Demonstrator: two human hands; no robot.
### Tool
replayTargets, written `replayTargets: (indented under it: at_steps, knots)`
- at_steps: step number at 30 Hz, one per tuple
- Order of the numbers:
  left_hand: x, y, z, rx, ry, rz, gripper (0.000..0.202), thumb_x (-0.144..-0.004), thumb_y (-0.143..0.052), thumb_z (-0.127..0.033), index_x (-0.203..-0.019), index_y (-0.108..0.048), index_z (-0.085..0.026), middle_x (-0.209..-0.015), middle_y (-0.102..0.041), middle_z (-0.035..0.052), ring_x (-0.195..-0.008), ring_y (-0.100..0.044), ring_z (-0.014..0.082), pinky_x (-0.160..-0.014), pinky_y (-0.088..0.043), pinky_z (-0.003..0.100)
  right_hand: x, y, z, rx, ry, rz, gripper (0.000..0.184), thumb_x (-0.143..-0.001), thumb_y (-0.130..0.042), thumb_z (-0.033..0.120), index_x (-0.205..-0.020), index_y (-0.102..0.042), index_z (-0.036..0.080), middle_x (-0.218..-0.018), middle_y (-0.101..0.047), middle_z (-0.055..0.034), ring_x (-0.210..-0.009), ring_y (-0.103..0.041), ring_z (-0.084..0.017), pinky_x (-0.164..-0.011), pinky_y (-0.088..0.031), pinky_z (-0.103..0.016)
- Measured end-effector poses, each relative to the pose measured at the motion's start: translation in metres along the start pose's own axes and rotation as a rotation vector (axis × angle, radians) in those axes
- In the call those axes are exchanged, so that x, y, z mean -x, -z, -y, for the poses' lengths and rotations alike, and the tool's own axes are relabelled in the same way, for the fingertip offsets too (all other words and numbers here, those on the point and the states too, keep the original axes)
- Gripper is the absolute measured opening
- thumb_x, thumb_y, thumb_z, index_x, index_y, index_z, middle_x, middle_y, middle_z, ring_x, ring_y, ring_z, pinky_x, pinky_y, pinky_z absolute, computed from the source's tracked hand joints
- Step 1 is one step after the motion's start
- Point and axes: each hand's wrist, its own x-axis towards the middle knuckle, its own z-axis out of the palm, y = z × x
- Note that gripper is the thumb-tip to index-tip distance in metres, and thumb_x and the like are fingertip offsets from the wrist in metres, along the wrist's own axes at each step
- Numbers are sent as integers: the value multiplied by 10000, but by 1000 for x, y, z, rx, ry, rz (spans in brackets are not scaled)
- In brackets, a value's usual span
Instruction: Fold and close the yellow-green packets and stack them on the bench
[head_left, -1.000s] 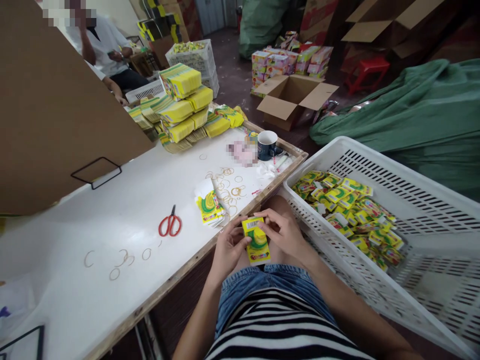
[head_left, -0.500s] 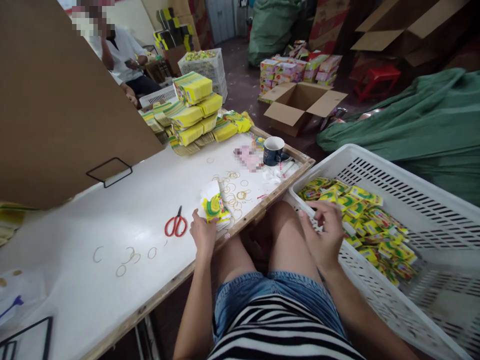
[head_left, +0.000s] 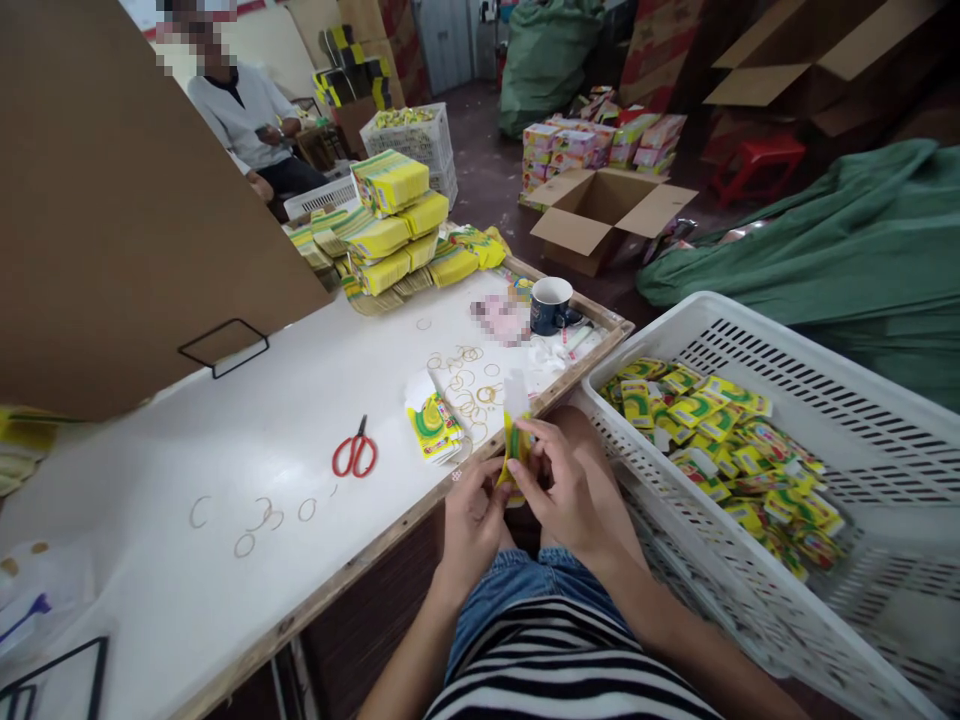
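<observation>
Above my lap, just off the table edge, a small yellow-green carton [head_left: 516,455] with a raised white flap is held between both hands. My left hand [head_left: 478,500] pinches its lower left side. On the other side, my right hand [head_left: 553,480] grips it with thumb and fingers. A short stack of flat cartons [head_left: 433,425] in the same print lies on the white table [head_left: 300,390] beyond my left hand. Rubber bands [head_left: 466,400] are scattered beside that stack. Red-handled scissors [head_left: 355,454] rest to its left.
At my right, a white plastic crate [head_left: 705,300] holds many yellow cartons [head_left: 720,425]. Bundles of yellow cartons [head_left: 390,230] are piled at the table's far end, near a dark mug [head_left: 550,308]. A cardboard sheet [head_left: 150,200] stands along the left. A person [head_left: 251,120] sits beyond.
My left hand has left the stack on the table with a carton and moved right, over my lap. My right hand has come from the crate's edge and closed on the same carton.
</observation>
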Motion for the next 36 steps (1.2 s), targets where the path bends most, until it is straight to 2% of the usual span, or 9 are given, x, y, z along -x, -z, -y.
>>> replayTargets:
  at_steps: [5, 9, 12, 16, 20, 24, 28, 33, 36]
  knots:
    - [-3, 2, 16, 481, 253, 278, 416, -865, -600, -484, -1146, -671, -186, -1096, -696, 103, -1013, -631, 258, -921, -471, 369, 8, 0, -8, -155, -91, -41, 261, -898, -591, 284, -1126, -479, 226, -945, -547, -40, -776, -563, -154, -680, -512, -275]
    - [-8, -2, 23, 713, 397, 439, 532, -770, -695, -542, -1136, -686, -156, -1011, -731, 107, -1019, -652, 284, -933, -470, 380, 15, -4, -5, -216, -94, -13, 194, -915, -570, 264, -1088, -486, 234, -863, -529, -6, -727, -556, -133, -644, -501, -241]
    - [-9, -7, 25, 754, 444, 386, 498, -735, -748, -501, -1073, -706, -138, -922, -746, 102, -953, -679, 276, -883, -496, 369, 16, -4, -4, -174, -70, -69, 218, -911, -568, 257, -1119, -508, 235, -906, -532, -21, -723, -537, -135, -642, -492, -250]
    - [-11, -10, 29, 724, 446, 98, 429, -725, -763, -478, -992, -701, -148, -852, -748, 66, -815, -696, 229, -785, -532, 343, 13, 0, -9, -53, -127, -172, 342, -876, -607, 306, -1196, -533, 210, -1126, -564, -98, -854, -556, -186, -732, -504, -312]
    - [-14, -10, 30, 508, 362, 14, 407, -757, -730, -478, -980, -662, -145, -881, -740, 65, -844, -685, 222, -783, -530, 325, 11, 2, -20, -95, -261, 6, 207, -923, -521, 362, -884, -627, 189, -810, -660, -54, -715, -609, -184, -640, -513, -284]
    - [-14, -7, 26, 390, 262, 21, 521, -802, -717, -365, -1231, -465, -210, -931, -734, 53, -880, -690, 202, -797, -524, 307, 7, 5, -25, -174, -319, -49, 253, -897, -568, 383, -1051, -594, 185, -895, -678, -65, -750, -643, -187, -645, -524, -281]
    - [-15, 3, 19, 444, 228, 161, 650, -861, -657, -317, -1390, -286, -257, -1095, -699, 83, -996, -674, 208, -867, -516, 335, 2, 14, -26, -257, -257, 72, 425, -891, -592, 360, -1274, -494, 206, -1026, -658, -77, -756, -634, -166, -642, -513, -270]
    - [-17, 17, 10, 538, 278, 371, 502, -832, -696, -262, -1259, -435, -218, -1004, -711, 73, -899, -688, 204, -781, -529, 300, -1, 27, -27, -354, -280, 283, 212, -923, -552, 377, -1029, -599, 199, -845, -638, -21, -705, -605, -149, -615, -476, -245]
    - [-14, 17, 8, 606, 316, 413, 394, -788, -741, -218, -1081, -476, -216, -872, -702, 24, -798, -683, 170, -712, -523, 258, -3, 30, -27, -302, -225, 316, 253, -948, -511, 370, -804, -606, 186, -710, -581, -3, -631, -548, -135, -577, -434, -241]
